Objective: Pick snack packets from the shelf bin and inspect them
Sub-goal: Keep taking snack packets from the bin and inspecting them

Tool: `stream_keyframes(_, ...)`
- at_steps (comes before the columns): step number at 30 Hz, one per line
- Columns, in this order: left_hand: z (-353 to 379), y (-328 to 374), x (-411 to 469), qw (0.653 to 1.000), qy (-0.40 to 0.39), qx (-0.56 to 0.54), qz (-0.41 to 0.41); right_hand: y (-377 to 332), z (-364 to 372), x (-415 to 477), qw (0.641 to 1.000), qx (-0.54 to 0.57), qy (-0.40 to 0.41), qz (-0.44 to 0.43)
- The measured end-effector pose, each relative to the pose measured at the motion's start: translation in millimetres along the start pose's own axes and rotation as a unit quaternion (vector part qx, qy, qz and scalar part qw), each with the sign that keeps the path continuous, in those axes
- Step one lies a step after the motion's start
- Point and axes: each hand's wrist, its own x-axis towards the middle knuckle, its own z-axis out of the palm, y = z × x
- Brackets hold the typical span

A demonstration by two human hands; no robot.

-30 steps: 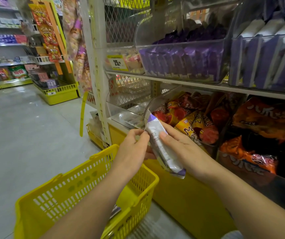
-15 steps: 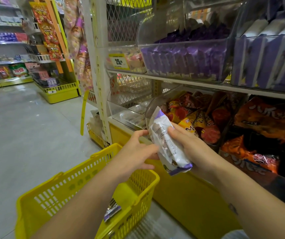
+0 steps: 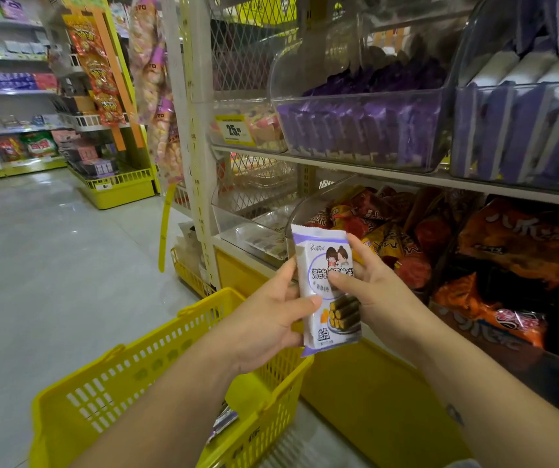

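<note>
1. a yellow basket (image 3: 156,373) sits nearest, at 6 to 7 o'clock. a small purple-edged packet (image 3: 224,421) lies in its bottom.
2. just above the basket's far rim, the left hand (image 3: 264,322) has its grip closed on the left edge of the snack packet (image 3: 327,288). its thumb lies across the front and its fingers are behind.
3. the right hand (image 3: 372,288) grips the packet's right edge, with the thumb pressed on the printed front and the fingers curled round the side.
4. the snack packet is held in the air between both hands, mid-view. its long axis runs 12 to 6 o'clock, with the crimped top end pointing to 12 and leaning slightly toward 11. the printed front faces the camera.
5. beyond it, at 1 to 3 o'clock, a lower bin (image 3: 308,211) holds orange and red packets.
6. farthest, at 12 to 2 o'clock, a clear shelf bin (image 3: 355,130) holds purple packets. a yellow price tag (image 3: 234,130) is at 11 o'clock.
</note>
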Motion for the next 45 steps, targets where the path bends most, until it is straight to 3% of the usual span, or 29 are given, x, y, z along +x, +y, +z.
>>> stream_keyframes(8,-3,0,7,0.986,0.106,0.058,0.112,-7,8,-6,0.983,-0.125,0.052,-0.121)
stream_keyframes(13,-7,0,11,0.978,0.142,-0.028,0.15,-14,13,-13,0.968,-0.178,-0.003,-0.174)
stream_keyframes(16,-10,2,13,0.975,0.142,-0.087,0.147,-20,6,-14,0.979,-0.137,-0.037,-0.149)
stream_keyframes(20,-19,7,11,0.968,0.14,-0.157,0.136,-28,-7,-15,0.986,-0.124,-0.103,-0.043)
stream_keyframes(25,-25,10,11,0.96,0.141,-0.216,0.111,-30,-15,-14,0.99,-0.025,-0.141,0.011)
stream_keyframes(30,-28,15,8,0.965,0.144,-0.207,0.076,-28,-13,-11,0.995,0.043,-0.087,0.034)
stream_keyframes(38,-34,16,1,0.97,0.047,-0.237,-0.019,-27,-11,-11,0.996,0.025,0.06,0.056)
stream_keyframes(45,-33,17,2,0.967,0.064,-0.245,-0.033,-27,-8,-11,0.993,0.081,0.059,0.056)
